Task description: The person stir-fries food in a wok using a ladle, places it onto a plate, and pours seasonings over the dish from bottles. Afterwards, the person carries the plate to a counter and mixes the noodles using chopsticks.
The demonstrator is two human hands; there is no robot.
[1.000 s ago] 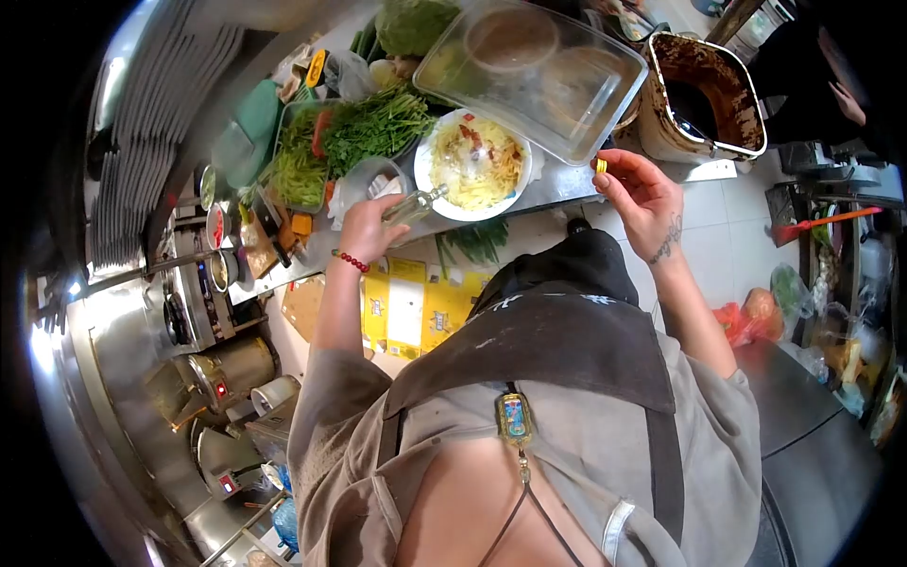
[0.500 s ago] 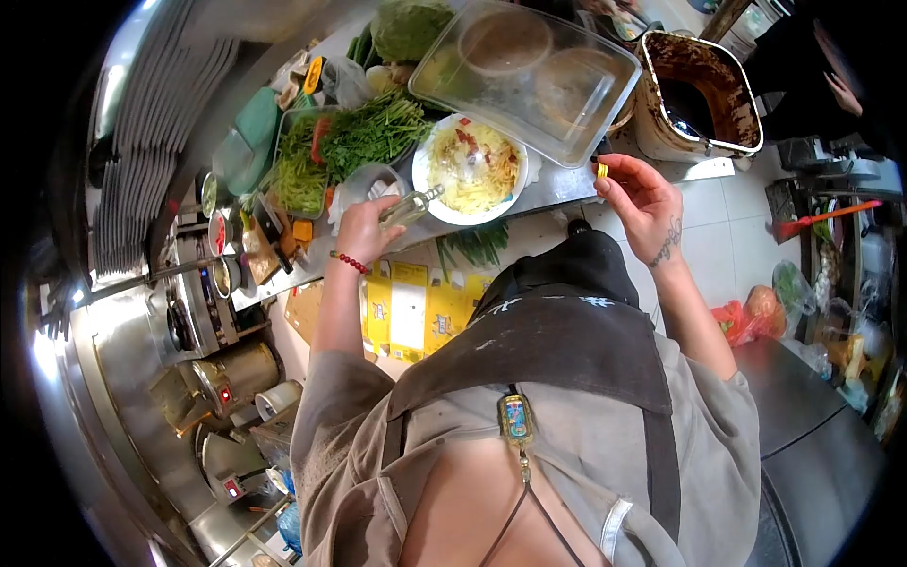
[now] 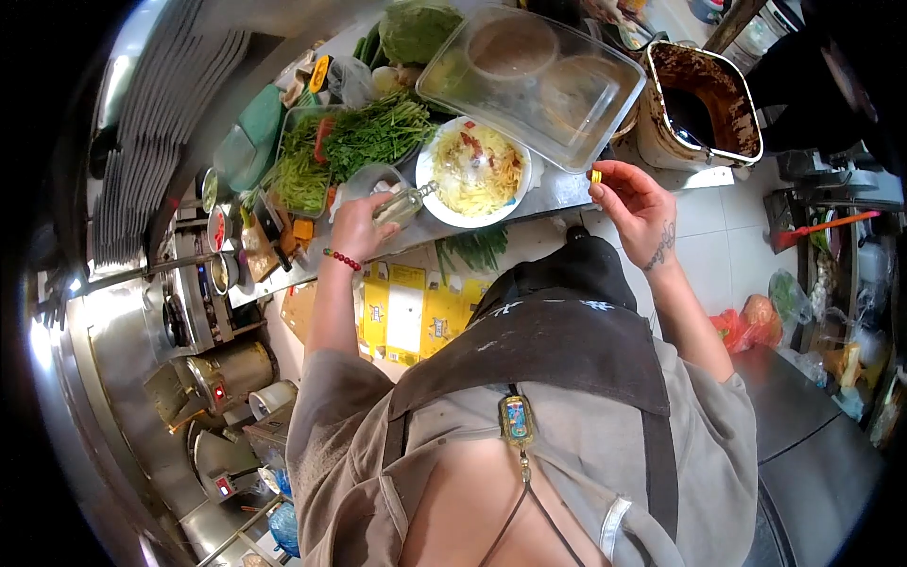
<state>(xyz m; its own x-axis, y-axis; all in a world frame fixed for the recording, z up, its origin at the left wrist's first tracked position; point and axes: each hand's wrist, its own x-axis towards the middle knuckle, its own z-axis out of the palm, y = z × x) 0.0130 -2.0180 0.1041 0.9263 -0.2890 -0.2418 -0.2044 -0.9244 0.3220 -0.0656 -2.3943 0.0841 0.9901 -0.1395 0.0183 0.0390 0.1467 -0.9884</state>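
My left hand [image 3: 361, 225] is closed round a clear glass bottle [image 3: 404, 205], tilted so its neck reaches the left rim of a white bowl [image 3: 422, 170]. Shredded pale yellow food [image 3: 487, 184] fills the bowl, with red bits and a white patch on top. To the right of the bowl, my right hand [image 3: 635, 203] pinches a small yellow cap [image 3: 596, 177] between thumb and fingertips. A small clear tub [image 3: 364, 178] stands just behind my left hand.
Leafy greens [image 3: 378, 132] and a cabbage [image 3: 420, 36] lie behind the bowl. A large clear plastic container [image 3: 576, 142] sits beyond it. On the right stands a stained square bucket [image 3: 652, 142] of dark liquid. A knife [image 3: 274, 227] lies at left. Another person's dark clothing shows at upper right.
My left hand and the bottle have shifted slightly, the neck still by the bowl's rim. My right hand has moved a little left with the cap. The view has shifted slightly.
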